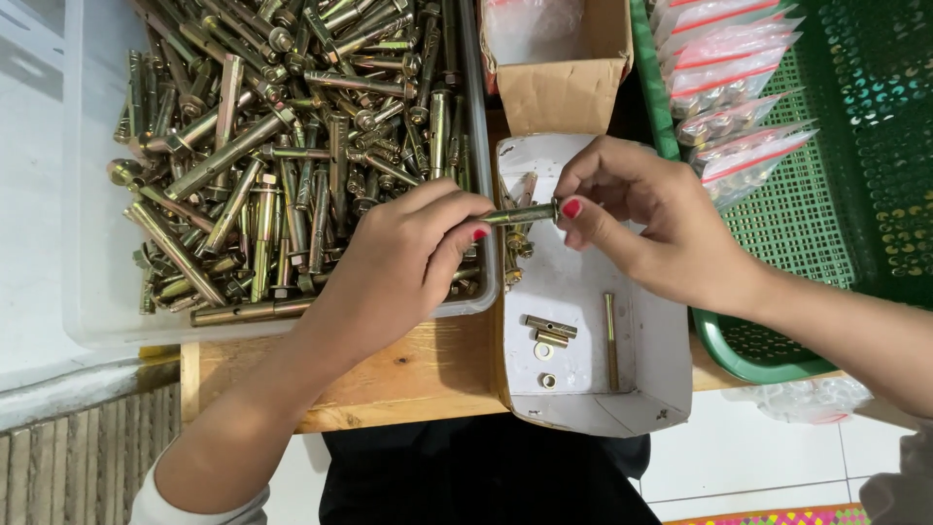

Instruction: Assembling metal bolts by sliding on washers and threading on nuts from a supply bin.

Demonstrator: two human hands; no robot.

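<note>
- Your left hand pinches the shaft of a brass-coloured anchor bolt between thumb and fingertips, holding it level above the white tray.
- Your right hand pinches the other end of the same bolt, thumb and forefinger closed on its tip; the remaining fingers curl loosely.
- The bolt sits between both hands, just over the near left edge of the white tray and beside the wall of the clear plastic bin.
- The clear bin, to your left, is heaped with many anchor bolts of the same kind, lying crisscross in all directions.
- The white tray holds only a few loose parts: a short sleeve, a thin bare rod lying lengthwise, a washer and a small nut, plus a few pieces under your fingers that are too hidden to tell.
- Behind the tray stands an open cardboard box with clear plastic bags inside.
- The green perforated basket on your right holds a row of filled clear bags with red tops, stacked overlapping.
</note>
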